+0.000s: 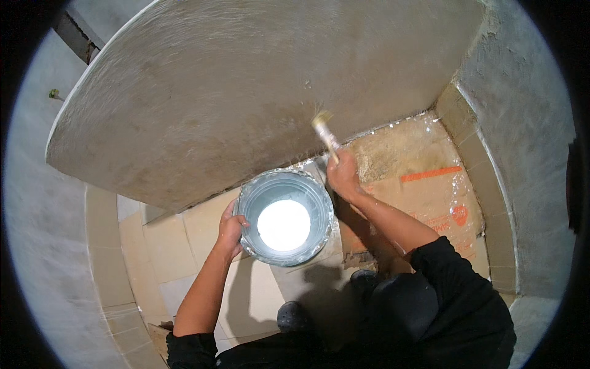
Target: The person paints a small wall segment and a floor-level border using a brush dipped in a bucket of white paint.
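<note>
My left hand [232,230] grips the left rim of a grey plastic bucket [286,184], thumb over the edge. White liquid paint [284,225] lies in the bottom of the bucket. In my right hand [343,173] is a paintbrush [326,133], held by its handle with the bristles pointing up and away from me. The brush is slightly blurred, in front of the lower part of a plastered wall [258,83]. Whether its bristles touch the wall I cannot tell. Darker, damp-looking patches show along the wall's lower part.
Flattened cardboard [415,203], spotted with white, covers the floor at right. Beige tiles [166,249] lie at left. Tiled skirting runs below the grey right wall [525,138]. A grey wall [46,221] stands at left. My dark shoes [293,316] are close below the bucket.
</note>
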`<state>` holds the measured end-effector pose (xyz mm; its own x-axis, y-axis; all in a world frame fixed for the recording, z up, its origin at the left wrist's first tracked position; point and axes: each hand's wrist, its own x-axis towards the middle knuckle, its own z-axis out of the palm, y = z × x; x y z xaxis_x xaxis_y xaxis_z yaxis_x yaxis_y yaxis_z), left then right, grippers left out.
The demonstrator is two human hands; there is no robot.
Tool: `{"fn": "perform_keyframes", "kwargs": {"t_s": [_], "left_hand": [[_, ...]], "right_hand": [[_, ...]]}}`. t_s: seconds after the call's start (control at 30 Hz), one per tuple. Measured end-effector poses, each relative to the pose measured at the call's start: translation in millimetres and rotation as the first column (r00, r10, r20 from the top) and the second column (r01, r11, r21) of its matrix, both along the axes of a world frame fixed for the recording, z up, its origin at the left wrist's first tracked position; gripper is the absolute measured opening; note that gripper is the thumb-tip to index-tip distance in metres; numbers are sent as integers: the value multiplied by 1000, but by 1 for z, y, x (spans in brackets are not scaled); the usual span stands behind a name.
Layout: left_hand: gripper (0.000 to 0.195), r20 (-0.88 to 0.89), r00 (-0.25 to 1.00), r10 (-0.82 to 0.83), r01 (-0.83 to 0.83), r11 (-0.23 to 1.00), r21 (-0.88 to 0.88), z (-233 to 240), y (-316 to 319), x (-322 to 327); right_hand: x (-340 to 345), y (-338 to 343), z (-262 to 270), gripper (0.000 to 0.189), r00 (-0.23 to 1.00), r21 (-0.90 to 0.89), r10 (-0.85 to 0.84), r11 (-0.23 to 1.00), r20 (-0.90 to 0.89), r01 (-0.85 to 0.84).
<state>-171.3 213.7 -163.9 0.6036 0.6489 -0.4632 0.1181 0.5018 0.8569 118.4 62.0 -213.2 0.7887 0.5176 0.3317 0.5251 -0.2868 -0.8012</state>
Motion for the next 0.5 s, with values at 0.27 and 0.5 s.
{"fn": "perform_keyframes", "kwargs": {"t_s": [0.27,0.5], "left_hand": [[71,-1,1000,-30,30,1000,-7,-5,6,10],[74,31,999,-25,25,1000,18,-16,13,-3]], "right_hand": [[38,-14,63,42,988,172,69,981,140,-93],[21,-18,124,26,942,296,-273,932,194,210]]}}
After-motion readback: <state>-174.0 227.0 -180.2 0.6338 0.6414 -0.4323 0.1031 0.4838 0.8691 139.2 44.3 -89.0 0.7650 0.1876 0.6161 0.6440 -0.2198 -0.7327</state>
